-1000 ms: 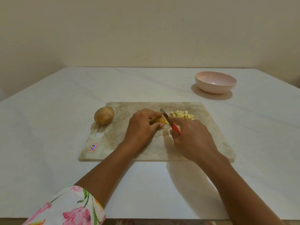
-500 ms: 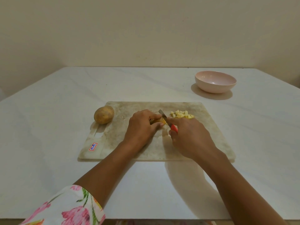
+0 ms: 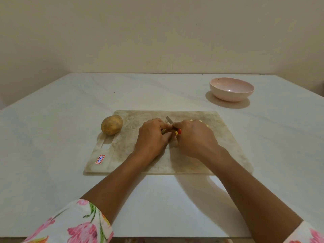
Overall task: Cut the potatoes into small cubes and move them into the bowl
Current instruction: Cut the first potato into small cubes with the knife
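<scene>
On the white table, a worn cutting board lies under both hands. The left hand curls over a mostly hidden potato piece, and the right hand grips a red-handled knife. A few cut cubes peek out behind it. A whole potato sits at the board's far-left corner. The pink bowl stands well apart, far right.

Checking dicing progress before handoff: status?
Left hand holds potato piece; right hand grips knife. Whole potato uncut; bowl empty. Nothing in the way.

It looked like a home kitchen: a worn beige rectangular chopping board lay under the fingers on a white marbled desk, a round pink bowl beyond.
</scene>
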